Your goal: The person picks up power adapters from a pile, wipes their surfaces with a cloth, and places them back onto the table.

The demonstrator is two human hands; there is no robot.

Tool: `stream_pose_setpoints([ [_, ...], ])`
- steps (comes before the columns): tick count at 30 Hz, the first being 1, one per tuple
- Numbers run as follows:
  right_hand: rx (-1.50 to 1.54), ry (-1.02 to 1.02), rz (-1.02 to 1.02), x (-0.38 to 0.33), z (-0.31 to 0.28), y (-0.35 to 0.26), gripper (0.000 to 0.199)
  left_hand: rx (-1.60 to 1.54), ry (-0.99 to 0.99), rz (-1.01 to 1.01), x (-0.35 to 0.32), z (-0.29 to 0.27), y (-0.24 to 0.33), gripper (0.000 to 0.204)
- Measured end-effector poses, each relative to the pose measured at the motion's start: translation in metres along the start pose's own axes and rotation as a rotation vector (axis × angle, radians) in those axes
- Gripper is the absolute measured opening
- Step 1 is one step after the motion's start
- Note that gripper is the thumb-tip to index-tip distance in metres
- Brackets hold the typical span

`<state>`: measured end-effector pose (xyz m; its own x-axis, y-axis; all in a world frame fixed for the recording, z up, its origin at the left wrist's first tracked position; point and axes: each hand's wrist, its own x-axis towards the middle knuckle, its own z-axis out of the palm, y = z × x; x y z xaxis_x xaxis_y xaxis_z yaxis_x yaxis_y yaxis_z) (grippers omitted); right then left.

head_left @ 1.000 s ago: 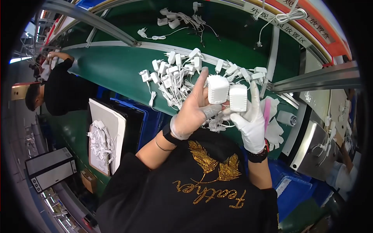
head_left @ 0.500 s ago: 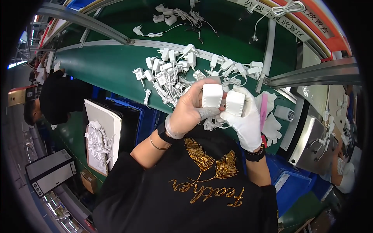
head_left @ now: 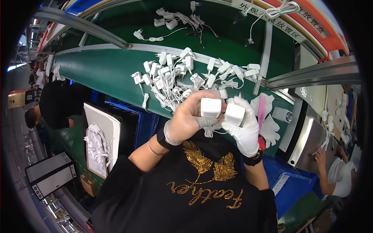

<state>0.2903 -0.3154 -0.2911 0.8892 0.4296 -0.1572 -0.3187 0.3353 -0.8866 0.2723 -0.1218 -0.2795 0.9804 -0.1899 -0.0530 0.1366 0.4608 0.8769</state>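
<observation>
Your 2 forearms rise from 6 o'clock, bent at the elbows, meeting just above your chest; your left hand, in a thin clear glove, curls its fingers shut around a white adapter block, thumb along its lower edge; your right hand, in a white glove, clamps a second white adapter just beside it at 3 o'clock, the 2 blocks nearly touching; beyond them, toward 12 o'clock, a heap of white adapters with cords lies on the green conveyor belt; farther up, a smaller cluster of chargers.
</observation>
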Motion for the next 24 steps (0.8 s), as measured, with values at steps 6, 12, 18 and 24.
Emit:
stream_pose_setpoints([
  [6, -0.152, 0.062, -0.068, 0.007, 0.007, -0.009, 0.081, 0.020, -0.002, -0.076, 0.004, 0.010, 0.004, 0.074],
  [12, -0.135, 0.075, 0.023, 0.004, 0.011, -0.013, 0.089, -0.076, -0.022, -0.171, 0.006, 0.009, 0.010, 0.081],
  [18, -0.166, 0.112, 0.011, 0.003, 0.012, -0.011, 0.091, -0.061, -0.032, -0.175, 0.004, 0.009, 0.009, 0.083],
  [24, -0.204, 0.119, -0.077, -0.001, 0.012, 0.005, 0.092, 0.202, 0.001, -0.003, 0.004, 0.007, -0.008, 0.079],
])
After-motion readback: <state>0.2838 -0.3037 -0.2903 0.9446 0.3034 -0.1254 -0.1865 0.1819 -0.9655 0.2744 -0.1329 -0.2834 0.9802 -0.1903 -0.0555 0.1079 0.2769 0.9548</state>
